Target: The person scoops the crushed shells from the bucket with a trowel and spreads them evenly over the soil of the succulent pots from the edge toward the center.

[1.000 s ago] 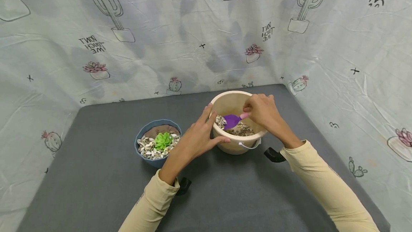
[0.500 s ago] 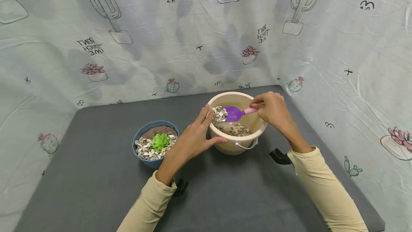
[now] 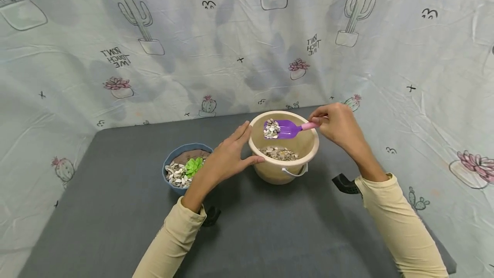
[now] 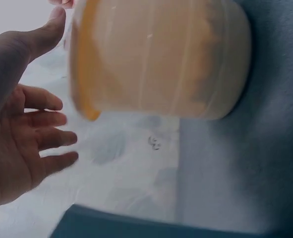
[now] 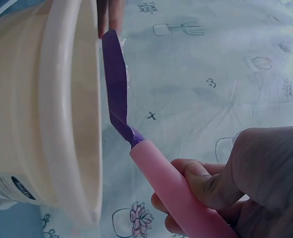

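My right hand (image 3: 339, 125) pinches the pink handle of a small shovel (image 3: 287, 129). Whitish and grey pebbles (image 3: 272, 129) lie at the front of its purple blade. In the head view the blade is over the mouth of a cream bucket (image 3: 275, 176); the right wrist view shows the shovel (image 5: 117, 84) just above the rim. More pebbles (image 3: 279, 153) cover the bucket's bottom. At the bucket's left side is my left hand (image 3: 221, 160), fingers extended and thumb spread. The left wrist view shows a gap between this hand (image 4: 22, 134) and the bucket (image 4: 151, 59).
Left of the bucket stands a blue pot (image 3: 178, 190) with brown soil (image 3: 187, 156), pebbles and a green succulent (image 3: 194, 166); my left forearm overlaps its right side. The grey tabletop (image 3: 115, 209) is backed by cactus-print cloth (image 3: 231, 37). A white handle (image 3: 295, 171) hangs on the bucket.
The shovel has risen out of the bucket with pebbles on its blade, and my right hand has moved up and right. My left hand has shifted slightly left, off the bucket's rim.
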The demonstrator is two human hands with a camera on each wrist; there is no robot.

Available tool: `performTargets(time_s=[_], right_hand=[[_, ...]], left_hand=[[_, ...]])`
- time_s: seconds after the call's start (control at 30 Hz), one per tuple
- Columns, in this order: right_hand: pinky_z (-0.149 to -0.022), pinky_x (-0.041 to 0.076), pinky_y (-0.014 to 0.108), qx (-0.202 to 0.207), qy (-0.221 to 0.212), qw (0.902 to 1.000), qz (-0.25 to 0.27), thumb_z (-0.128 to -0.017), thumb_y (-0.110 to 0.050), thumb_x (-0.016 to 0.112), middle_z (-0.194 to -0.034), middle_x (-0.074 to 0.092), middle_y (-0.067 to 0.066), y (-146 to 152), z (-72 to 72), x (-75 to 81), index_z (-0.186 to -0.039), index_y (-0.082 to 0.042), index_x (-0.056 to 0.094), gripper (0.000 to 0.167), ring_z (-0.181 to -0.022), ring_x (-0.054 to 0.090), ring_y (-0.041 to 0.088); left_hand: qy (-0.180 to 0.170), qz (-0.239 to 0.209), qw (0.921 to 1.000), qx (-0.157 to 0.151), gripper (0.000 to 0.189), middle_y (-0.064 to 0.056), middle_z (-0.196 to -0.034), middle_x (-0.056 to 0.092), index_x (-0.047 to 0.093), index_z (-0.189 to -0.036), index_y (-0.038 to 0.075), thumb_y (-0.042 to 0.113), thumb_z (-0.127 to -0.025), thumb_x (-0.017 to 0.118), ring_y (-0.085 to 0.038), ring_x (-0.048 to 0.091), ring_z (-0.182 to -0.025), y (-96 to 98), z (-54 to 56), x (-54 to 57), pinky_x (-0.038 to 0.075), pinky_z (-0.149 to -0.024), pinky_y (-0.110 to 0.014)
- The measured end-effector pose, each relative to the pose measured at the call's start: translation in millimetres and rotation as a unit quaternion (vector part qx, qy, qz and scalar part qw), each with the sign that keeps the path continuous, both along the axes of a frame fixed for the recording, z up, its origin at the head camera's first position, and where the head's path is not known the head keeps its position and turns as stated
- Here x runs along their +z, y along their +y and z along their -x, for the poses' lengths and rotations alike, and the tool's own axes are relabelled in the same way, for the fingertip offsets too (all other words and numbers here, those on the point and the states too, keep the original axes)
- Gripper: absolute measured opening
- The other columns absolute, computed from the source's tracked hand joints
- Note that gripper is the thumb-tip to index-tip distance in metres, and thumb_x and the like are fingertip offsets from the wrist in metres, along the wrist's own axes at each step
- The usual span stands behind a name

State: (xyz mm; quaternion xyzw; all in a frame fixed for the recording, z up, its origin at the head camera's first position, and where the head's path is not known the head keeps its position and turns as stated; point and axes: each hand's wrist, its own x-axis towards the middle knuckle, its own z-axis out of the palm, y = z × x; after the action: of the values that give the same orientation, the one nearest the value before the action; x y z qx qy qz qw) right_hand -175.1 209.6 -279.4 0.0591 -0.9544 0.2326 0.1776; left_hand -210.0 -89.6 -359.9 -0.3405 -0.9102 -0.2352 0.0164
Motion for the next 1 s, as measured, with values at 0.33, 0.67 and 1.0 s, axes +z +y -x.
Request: performTargets(time_s=[0.33,0.67,1.0], right_hand=[[-0.070,0.044,0.032,0.020,-0.021,0.9995,0.012,-0.094,0.001,0.070,-0.095,0.081,0.020,-22,1.2,7.3,-0.095,0.000,0.084,0.014,-0.082,0.067,0.030],[-0.064,0.041,0.027,0.036,-0.024,0.9989,0.020,-0.094,0.002,0.067,-0.097,0.081,0.020,-44,2.9,8.3,-0.096,-0.001,0.084,0.017,-0.082,0.065,0.028],[-0.059,0.037,0.025,0.076,-0.022,0.9963,0.033,-0.092,0.008,0.064,-0.093,0.080,0.017,-76,11.6,4.6,-0.092,-0.002,0.083,0.022,-0.077,0.058,0.026]], left_hand=[[-0.017,-0.013,0.9978,0.063,0.099,-0.006,-0.176,0.024,0.029,-0.167,0.014,0.066,-0.092,0.069,-0.042,0.037,-0.156,-44.0,-4.6,14.5,0.037,-0.122,-0.065],[-0.031,-0.019,0.9959,0.083,0.097,-0.008,-0.177,0.019,0.025,-0.168,0.015,0.064,-0.094,0.067,-0.044,0.033,-0.157,-74.3,-12.6,14.1,0.033,-0.124,-0.065],[-0.042,-0.019,0.9922,0.115,0.097,-0.009,-0.177,0.018,0.025,-0.168,0.013,0.063,-0.095,0.067,-0.045,0.033,-0.157,-101.1,-19.5,7.4,0.031,-0.124,-0.067]])
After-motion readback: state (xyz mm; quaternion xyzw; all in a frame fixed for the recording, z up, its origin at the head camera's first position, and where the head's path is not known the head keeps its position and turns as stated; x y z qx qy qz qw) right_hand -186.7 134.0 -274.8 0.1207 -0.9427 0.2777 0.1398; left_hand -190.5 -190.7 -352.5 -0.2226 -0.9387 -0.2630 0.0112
